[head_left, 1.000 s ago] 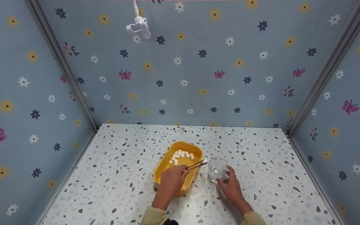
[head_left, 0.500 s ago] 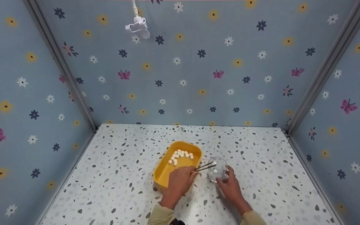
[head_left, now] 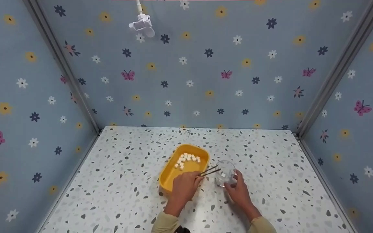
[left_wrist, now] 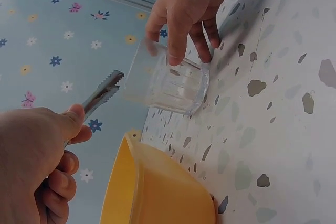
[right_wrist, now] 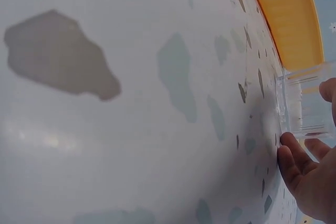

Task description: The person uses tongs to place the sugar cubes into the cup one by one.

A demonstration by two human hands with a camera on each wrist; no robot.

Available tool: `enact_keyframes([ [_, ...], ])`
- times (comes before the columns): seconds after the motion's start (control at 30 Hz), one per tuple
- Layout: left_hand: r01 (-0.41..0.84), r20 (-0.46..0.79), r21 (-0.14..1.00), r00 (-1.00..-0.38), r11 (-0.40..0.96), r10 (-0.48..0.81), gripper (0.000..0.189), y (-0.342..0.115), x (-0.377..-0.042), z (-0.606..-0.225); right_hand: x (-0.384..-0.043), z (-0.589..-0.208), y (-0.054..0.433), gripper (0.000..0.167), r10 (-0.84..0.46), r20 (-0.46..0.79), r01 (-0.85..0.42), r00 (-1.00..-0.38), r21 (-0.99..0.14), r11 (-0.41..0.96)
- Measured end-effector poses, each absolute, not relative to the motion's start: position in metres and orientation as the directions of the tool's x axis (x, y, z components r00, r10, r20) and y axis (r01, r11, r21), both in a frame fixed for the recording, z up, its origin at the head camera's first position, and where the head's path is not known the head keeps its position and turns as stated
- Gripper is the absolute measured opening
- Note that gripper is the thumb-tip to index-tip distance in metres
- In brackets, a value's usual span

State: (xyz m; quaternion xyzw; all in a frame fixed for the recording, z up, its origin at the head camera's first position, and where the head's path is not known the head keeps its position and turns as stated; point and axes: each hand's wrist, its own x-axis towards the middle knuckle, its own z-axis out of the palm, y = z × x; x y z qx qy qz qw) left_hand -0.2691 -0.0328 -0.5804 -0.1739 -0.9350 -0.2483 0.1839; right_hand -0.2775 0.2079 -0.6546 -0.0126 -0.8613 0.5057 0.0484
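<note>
My left hand (head_left: 185, 185) grips a pair of metal tongs (head_left: 209, 171), which reach past the right rim of the yellow tray (head_left: 168, 181). Their serrated tips hold nothing and stand apart beside the mouth of a clear drinking glass (left_wrist: 167, 85). On the table, the glass stands upright, held between the thumb and fingers of my right hand (head_left: 239, 191). A small white cube (head_left: 223, 174) shows inside the glass. Several more white cubes (head_left: 189, 157) lie toward the far end of the tray.
A white speckled table (head_left: 125, 181) lies under everything, with flower-printed walls (head_left: 186, 71) at the back and both sides. High on the back wall hangs a white clip holder (head_left: 142, 26). The tray's wall (right_wrist: 289, 14) stands close to the left of the glass.
The tongs have carried a white cube rightward from the tray to the glass and let it go. Their tips are now parted and slightly drawn back. The right hand stays on the glass.
</note>
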Motion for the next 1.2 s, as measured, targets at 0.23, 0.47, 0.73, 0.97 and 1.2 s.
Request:
enact_keyframes([
  [0.23, 0.219, 0.366, 0.380, -0.928, 0.899, 0.072, 0.022, -0.060, -0.270, -0.574, -0.280, -0.654, 0.207, 0.072, 0.084, 0.026, 0.019, -0.996, -0.870, 0.493],
  [0.47, -0.024, 0.210, 0.352, -0.972, 0.936, -0.104, 0.026, -0.089, -0.280, -0.564, -0.280, -0.651, 0.207, 0.072, 0.089, 0.022, 0.025, -0.996, -0.869, 0.494],
  [0.73, -0.163, 0.000, 0.279, -0.986, 0.946, -0.169, 0.030, -0.096, -0.287, -0.569, -0.278, -0.654, 0.206, 0.070, 0.083, 0.049, 0.000, -0.995, -0.861, 0.509],
  [0.97, -0.195, -0.028, 0.265, -0.981, 0.944, -0.195, 0.029, -0.092, -0.294, -0.578, -0.279, -0.654, 0.207, 0.069, 0.085, 0.057, -0.006, -0.995, -0.863, 0.506],
  [1.2, -0.190, 0.007, 0.274, -0.980, 0.943, -0.200, 0.027, -0.092, -0.294, -0.591, -0.278, -0.656, 0.209, 0.069, 0.089, 0.034, 0.015, -0.995, -0.868, 0.496],
])
